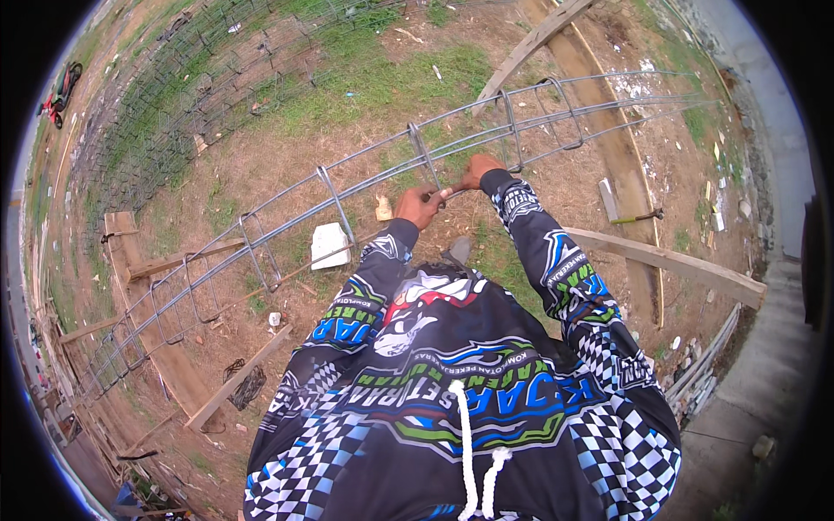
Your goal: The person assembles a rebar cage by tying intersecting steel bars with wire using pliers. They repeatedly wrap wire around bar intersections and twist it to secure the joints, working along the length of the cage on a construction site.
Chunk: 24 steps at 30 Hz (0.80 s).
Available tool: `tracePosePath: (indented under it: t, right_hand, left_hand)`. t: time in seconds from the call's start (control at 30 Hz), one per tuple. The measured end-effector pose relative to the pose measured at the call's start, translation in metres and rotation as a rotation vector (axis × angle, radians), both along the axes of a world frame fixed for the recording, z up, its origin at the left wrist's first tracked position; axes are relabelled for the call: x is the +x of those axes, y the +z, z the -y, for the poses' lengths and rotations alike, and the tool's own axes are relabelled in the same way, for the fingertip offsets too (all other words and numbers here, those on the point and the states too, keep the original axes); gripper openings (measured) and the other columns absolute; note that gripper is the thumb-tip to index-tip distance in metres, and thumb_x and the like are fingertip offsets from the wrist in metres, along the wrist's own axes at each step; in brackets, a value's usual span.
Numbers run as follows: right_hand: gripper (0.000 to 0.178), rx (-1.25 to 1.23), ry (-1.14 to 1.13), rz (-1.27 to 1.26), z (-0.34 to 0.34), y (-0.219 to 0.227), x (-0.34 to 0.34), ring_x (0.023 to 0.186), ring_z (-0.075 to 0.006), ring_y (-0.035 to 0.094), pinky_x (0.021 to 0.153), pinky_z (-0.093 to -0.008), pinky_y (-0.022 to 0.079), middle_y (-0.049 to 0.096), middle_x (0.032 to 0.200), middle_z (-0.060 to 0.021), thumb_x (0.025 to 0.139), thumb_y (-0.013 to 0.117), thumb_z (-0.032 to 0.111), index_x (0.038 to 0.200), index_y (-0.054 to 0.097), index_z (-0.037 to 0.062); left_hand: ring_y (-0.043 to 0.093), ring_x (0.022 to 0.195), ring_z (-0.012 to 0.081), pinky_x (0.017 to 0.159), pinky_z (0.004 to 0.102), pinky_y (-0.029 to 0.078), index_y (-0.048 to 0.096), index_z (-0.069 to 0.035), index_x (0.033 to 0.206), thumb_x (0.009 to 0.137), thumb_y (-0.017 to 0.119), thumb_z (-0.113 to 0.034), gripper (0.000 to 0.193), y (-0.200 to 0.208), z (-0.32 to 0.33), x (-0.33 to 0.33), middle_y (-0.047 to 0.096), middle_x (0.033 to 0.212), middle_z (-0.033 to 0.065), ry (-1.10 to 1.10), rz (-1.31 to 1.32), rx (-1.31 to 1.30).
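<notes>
A long cage of steel rebar (373, 181), with square stirrups spaced along it, stretches across in front of me. Close to its middle, my left hand (420, 207) is closed on the near lower bar, beside the foot of a stirrup (419, 143). My right hand (482, 169), a little farther right, has its fingers wrapped round the same bar. Something small and dark shows at the left fingertips, too small to name. Both sleeves are black with a bright print.
Wooden supports stand under the cage at left (161, 347) and right (599, 113). A hammer (638, 217) lies on the right plank. Below the cage are a white block (331, 247) and a small yellowish piece (383, 207). More wire cages (165, 130) lie on the grass at far left.
</notes>
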State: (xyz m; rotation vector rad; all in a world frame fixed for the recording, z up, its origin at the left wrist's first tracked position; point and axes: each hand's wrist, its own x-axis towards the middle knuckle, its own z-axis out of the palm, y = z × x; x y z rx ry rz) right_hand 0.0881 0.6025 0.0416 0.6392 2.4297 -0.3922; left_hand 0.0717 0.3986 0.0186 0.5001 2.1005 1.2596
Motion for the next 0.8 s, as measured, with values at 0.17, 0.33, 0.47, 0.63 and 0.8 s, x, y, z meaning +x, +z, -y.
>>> tracePosePath:
  t: [0.17,0.33,0.47,0.63,0.8]
  right_hand:
    - [0.076,-0.008,0.005,0.214,0.001,0.014,-0.008,0.106,-0.0344,0.063,0.092,-0.0440,0.049,0.066,0.118,-0.0153,0.063,0.079,0.059,0.114,0.067,0.0040]
    - [0.028,-0.031,0.030,-0.861,0.011,0.009,0.062,0.091,-0.0351,0.059,0.084,-0.0444,0.046,0.065,0.089,-0.0149,0.080,0.070,0.030,0.091,0.067,0.0047]
    - [0.021,0.089,0.118,-0.904,0.046,-0.002,0.118,0.094,-0.0341,0.058,0.084,-0.0430,0.046,0.064,0.088,-0.0129,0.081,0.067,0.024,0.090,0.066,0.0055]
    - [0.017,-0.024,0.101,-0.745,0.054,-0.030,0.124,0.081,-0.0382,0.061,0.074,-0.0460,0.048,0.065,0.083,-0.0148,0.084,0.063,0.021,0.093,0.067,0.0073]
    - [0.017,-0.220,-0.033,-0.593,0.075,0.014,0.129,0.072,-0.0423,0.060,0.069,-0.0511,0.047,0.064,0.078,-0.0200,0.088,0.057,0.021,0.093,0.067,0.0079]
  left_hand:
    - [0.059,0.059,0.0221,0.061,0.0374,0.046,0.073,-0.006,0.083,0.087,0.063,-0.046,0.042,0.000,0.000,-0.001,0.064,0.063,0.0101,-0.064,-0.026,0.036]
    - [0.058,0.059,0.0184,0.060,0.0359,0.045,0.072,-0.001,0.086,0.090,0.060,-0.042,0.043,-0.013,-0.002,-0.008,0.063,0.063,0.0106,-0.079,-0.002,0.014]
    - [0.055,0.057,0.0174,0.059,0.0357,0.045,0.071,0.001,0.084,0.090,0.060,-0.042,0.044,-0.019,-0.004,-0.002,0.062,0.061,0.0102,-0.079,-0.008,0.018]
    - [0.055,0.056,0.0163,0.057,0.0353,0.044,0.072,0.001,0.082,0.090,0.060,-0.041,0.044,-0.016,-0.008,-0.004,0.061,0.060,0.0099,-0.121,-0.002,0.023]
    - [0.058,0.057,0.0169,0.056,0.0351,0.045,0.073,-0.001,0.083,0.089,0.062,-0.042,0.043,-0.015,-0.002,-0.001,0.063,0.060,0.0113,-0.111,0.006,0.047]
